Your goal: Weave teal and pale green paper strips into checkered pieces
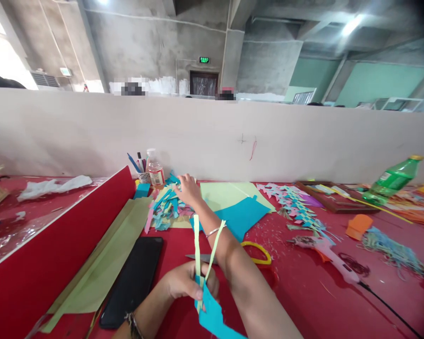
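In left hand (186,281), two strip ends (197,242), one blue paper (211,314)

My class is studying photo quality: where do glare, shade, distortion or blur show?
All in the head view: upper-left edge washed out white; ceiling lamp glaring; top-right corner dark; green plastic bottle leaning, perhaps wide-angle stretch; two patches above the white partition pixelated; left hand and pale yellow paper strips fairly clear.

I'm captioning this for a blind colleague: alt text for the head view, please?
A person's left hand pinches blue paper with two pale-yellow strips, while the right hand is at a pile of coloured paper scraps. On the red table lie yellow-handled scissors and a flat black device.
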`<state>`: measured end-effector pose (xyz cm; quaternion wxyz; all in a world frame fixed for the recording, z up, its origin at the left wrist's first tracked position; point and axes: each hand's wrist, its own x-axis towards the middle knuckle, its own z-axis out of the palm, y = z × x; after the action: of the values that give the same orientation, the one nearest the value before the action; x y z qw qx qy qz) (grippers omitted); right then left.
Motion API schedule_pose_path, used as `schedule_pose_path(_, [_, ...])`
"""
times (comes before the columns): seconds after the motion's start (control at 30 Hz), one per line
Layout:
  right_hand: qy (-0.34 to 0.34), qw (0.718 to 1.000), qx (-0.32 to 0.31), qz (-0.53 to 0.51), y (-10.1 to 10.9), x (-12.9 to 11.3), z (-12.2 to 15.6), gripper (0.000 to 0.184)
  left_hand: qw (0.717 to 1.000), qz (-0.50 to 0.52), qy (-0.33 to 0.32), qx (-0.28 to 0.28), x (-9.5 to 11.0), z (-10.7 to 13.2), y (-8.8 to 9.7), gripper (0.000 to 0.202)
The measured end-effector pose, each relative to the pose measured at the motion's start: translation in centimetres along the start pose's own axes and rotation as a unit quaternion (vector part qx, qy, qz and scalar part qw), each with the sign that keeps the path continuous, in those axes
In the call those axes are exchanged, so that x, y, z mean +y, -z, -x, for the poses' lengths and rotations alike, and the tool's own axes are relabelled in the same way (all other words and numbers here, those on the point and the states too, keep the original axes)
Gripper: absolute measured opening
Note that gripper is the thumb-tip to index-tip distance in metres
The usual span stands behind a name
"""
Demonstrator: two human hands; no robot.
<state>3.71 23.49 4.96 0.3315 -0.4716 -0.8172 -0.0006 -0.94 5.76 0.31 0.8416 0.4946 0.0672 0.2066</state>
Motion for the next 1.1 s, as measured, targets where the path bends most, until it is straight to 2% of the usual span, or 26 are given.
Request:
schedule_pose_path(0.1, [0.005, 0.996, -0.086, -0.008, -0.8, -0.1, 0.0, 0.063, 1.000, 0.003, 0.004, 0.019, 0.2, -0.1, -0.4, 0.038])
schedule_pose_path(0.17, [0.003, 0.993, -0.115, -0.037, -0.7, -0.2, -0.3, 0.066, 0.999, -0.004, 0.003, 0.033, 0.2, -0.1, -0.4, 0.040])
schedule_pose_path(0.2, [-0.004, 0.992, -0.111, -0.058, -0.4, -0.2, -0.5, 0.065, 0.999, -0.009, 0.000, 0.040, 0.2, -0.1, -0.3, 0.040])
schedule_pose_path(0.27, [-0.024, 0.992, -0.057, -0.106, 0.6, -0.2, -0.9, 0.061, 0.998, -0.019, -0.009, 0.052, 0.0, 0.1, 0.1, 0.041])
schedule_pose_path(0.33, [-0.048, 0.986, 0.004, -0.162, 2.7, -0.2, -0.8, 0.054, 0.997, -0.023, -0.016, 0.071, -0.1, 0.3, 0.6, 0.039])
schedule_pose_path(0.37, [-0.060, 0.978, 0.004, -0.201, 4.0, -0.1, -0.4, 0.050, 0.996, -0.024, -0.013, 0.082, -0.1, 0.4, 0.7, 0.038])
schedule_pose_path(0.4, [-0.062, 0.965, -0.037, -0.253, 5.6, -0.1, 0.2, 0.044, 0.996, -0.028, -0.001, 0.088, 0.0, 0.4, 0.8, 0.037])
schedule_pose_path(0.43, [-0.054, 0.942, -0.111, -0.313, 7.3, 0.0, 1.1, 0.046, 0.995, -0.034, 0.019, 0.091, 0.2, 0.5, 0.8, 0.037])
schedule_pose_path(0.5, [-0.017, 0.879, -0.262, -0.398, 10.9, 0.1, 3.5, 0.055, 0.992, -0.061, 0.079, 0.076, 0.6, 0.4, 0.5, 0.038])
schedule_pose_path(0.53, [-0.007, 0.859, -0.303, -0.412, 12.7, 0.1, 5.0, 0.053, 0.988, -0.086, 0.111, 0.063, 0.8, 0.3, 0.3, 0.038])
schedule_pose_path(0.57, [-0.003, 0.854, -0.320, -0.411, 14.2, 0.0, 6.6, 0.046, 0.981, -0.119, 0.141, 0.051, 1.0, 0.0, -0.1, 0.036])
schedule_pose_path(0.63, [0.024, 0.863, -0.347, -0.366, 16.6, 0.0, 9.6, 0.035, 0.960, -0.205, 0.188, 0.041, 1.3, -0.6, -1.0, 0.027])
schedule_pose_path(0.7, [0.073, 0.880, -0.371, -0.288, 17.7, -0.1, 12.2, 0.033, 0.928, -0.298, 0.216, 0.054, 1.4, -1.2, -2.2, 0.017])
schedule_pose_path(0.8, [0.111, 0.911, -0.365, -0.158, 17.7, 0.2, 15.0, 0.023, 0.880, -0.400, 0.242, 0.089, 1.5, -2.2, -3.8, 0.011])
schedule_pose_path(0.87, [0.117, 0.919, -0.361, -0.109, 17.6, 0.6, 16.2, 0.014, 0.856, -0.444, 0.238, 0.113, 1.9, -2.5, -4.5, 0.007])
schedule_pose_path(1.0, [0.077, 0.934, -0.332, -0.104, 18.6, 1.3, 17.2, 0.021, 0.828, -0.516, 0.152, 0.157, 3.4, -2.5, -4.8, 0.014])
schedule_pose_path(1.1, [-0.004, 0.940, -0.298, -0.163, 20.0, 1.9, 17.8, 0.023, 0.779, -0.585, 0.066, 0.218, 4.6, -2.3, -4.5, 0.016])
